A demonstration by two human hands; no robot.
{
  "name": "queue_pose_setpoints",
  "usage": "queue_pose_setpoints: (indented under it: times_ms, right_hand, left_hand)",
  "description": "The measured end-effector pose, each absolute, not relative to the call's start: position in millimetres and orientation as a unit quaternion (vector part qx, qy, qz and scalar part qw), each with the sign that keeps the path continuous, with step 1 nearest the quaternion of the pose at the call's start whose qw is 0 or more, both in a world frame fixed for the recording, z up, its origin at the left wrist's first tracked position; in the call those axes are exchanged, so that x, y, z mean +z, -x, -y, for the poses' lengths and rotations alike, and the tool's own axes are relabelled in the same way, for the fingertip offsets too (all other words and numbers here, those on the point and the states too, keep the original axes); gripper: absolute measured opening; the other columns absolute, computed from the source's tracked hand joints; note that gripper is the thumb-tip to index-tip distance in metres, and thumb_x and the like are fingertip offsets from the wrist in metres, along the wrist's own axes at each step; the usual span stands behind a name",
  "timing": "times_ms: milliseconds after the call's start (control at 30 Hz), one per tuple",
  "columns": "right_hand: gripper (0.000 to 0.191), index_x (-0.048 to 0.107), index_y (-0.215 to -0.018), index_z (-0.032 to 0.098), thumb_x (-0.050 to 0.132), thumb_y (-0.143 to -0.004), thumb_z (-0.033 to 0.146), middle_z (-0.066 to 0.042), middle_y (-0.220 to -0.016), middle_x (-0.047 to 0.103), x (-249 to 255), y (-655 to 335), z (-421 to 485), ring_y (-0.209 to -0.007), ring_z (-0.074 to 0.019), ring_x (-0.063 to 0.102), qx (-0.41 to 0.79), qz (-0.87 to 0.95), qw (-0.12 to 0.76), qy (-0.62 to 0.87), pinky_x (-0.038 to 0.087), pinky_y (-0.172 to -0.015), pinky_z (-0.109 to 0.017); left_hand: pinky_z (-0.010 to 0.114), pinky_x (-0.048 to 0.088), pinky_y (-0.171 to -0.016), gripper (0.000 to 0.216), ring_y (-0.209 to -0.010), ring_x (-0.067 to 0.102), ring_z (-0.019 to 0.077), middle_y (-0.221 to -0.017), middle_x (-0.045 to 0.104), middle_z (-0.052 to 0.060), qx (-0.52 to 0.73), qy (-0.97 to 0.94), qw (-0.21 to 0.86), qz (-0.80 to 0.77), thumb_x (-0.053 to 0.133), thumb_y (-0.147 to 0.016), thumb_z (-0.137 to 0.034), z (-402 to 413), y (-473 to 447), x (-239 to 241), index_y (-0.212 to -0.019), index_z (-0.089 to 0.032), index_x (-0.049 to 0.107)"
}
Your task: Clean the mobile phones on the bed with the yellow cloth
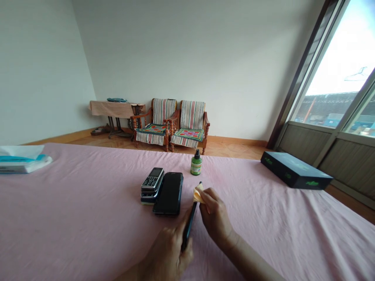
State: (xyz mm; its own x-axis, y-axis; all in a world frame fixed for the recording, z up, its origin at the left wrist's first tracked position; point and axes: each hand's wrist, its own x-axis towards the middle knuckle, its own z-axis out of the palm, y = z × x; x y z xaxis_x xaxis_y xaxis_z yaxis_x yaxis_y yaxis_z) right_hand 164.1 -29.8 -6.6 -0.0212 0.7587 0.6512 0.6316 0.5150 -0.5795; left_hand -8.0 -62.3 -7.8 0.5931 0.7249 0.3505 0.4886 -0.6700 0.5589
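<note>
My left hand (171, 249) grips the near end of a thin dark phone (191, 220), which is turned edge-up and points away from me. Pinched in my right hand (215, 212) is a small yellow cloth (198, 193), folded over the far part of the phone's edge. Just left of my hands, a black smartphone (168, 194) lies with its dark screen up. It rests against a small stack of keypad phones (152, 182). Beyond the cloth stands a green spray bottle (196, 164) with a black top.
A pink cloth (88, 218) covers the surface under everything. At the right lies a black box (295, 169); at the far left is a tissue pack (25, 162). Two wooden chairs (187, 121) and a cloth-covered sewing table (114, 109) stand by the wall. A window (328, 89) is at the right.
</note>
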Motion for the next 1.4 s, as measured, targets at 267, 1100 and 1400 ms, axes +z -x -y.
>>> queue_pose_setpoints:
  times_ms: [267,1100,1400]
  right_hand:
    - [0.021,0.059,-0.065,0.018,0.045,-0.073,0.004,-0.001,-0.067,0.052,5,-169,-4,-0.062,-0.0131,0.052,0.078,0.657,0.487,0.571,0.032,-0.055,-0.022]
    - [0.026,0.058,-0.062,0.017,0.044,-0.084,0.017,0.0,-0.065,0.05,-12,-178,-10,-0.059,-0.0122,0.049,0.101,0.624,0.541,0.554,0.033,-0.053,-0.022]
    - [0.045,0.062,-0.117,0.018,0.042,-0.079,0.004,-0.007,-0.09,0.056,-7,-164,16,-0.084,-0.0177,0.055,0.061,0.704,0.524,0.476,0.044,-0.076,-0.026]
  left_hand:
    - [0.022,0.041,-0.049,0.06,-0.049,0.055,0.0141,-0.065,0.061,-0.001,0.275,-0.866,0.215,-0.358,0.037,-0.085,-0.013,61,8,-7,-0.144,-0.011,0.025]
    - [0.021,0.031,-0.045,0.059,-0.043,0.049,0.0127,-0.054,0.049,-0.006,0.265,-0.878,0.205,-0.342,0.035,-0.085,-0.013,62,7,1,-0.143,-0.012,0.025]
    - [0.021,0.038,-0.049,0.06,-0.047,0.051,0.0137,-0.059,0.052,-0.004,0.292,-0.853,0.248,-0.354,0.034,-0.085,-0.014,63,5,5,-0.144,-0.013,0.025]
